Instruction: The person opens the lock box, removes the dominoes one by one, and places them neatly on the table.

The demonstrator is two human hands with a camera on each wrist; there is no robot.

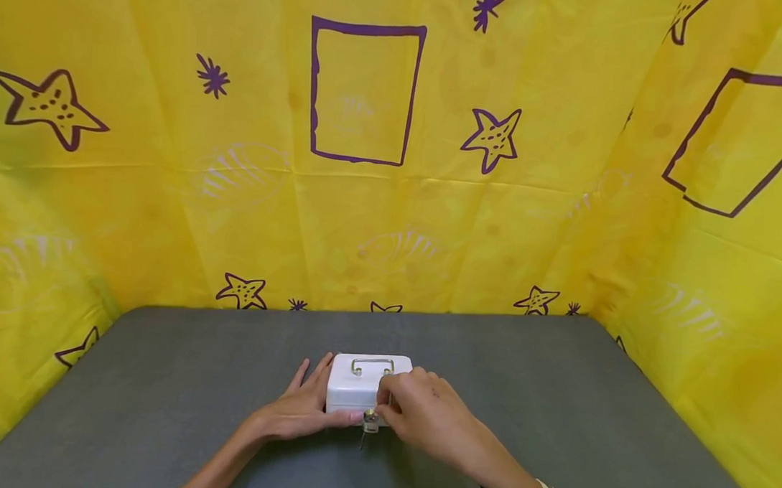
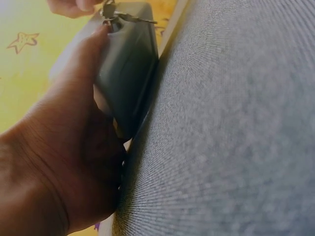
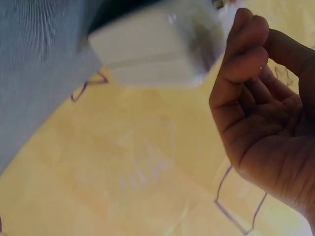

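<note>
A small white cash box (image 1: pixel 350 392) with a metal handle (image 1: pixel 372 363) on its lid rests on the grey table. Metal keys (image 2: pixel 135 18) hang at the lock (image 1: pixel 370 420) on its front face. My left hand (image 1: pixel 301 407) lies along the box's left side, fingers spread toward the back. Its thumb (image 2: pixel 96 46) reaches across the front, tip right beside the lock. From the right, my right hand (image 1: pixel 430 414) bends its fingers and pinches a key at the lock. In the right wrist view, those fingertips (image 3: pixel 242 17) are close by the blurred box (image 3: pixel 147 46).
The grey tabletop (image 1: pixel 554 393) spreads around the box on all sides. Yellow cloth (image 1: pixel 255 232) with purple stars, squares and pale fish prints hangs behind the table and along both sides.
</note>
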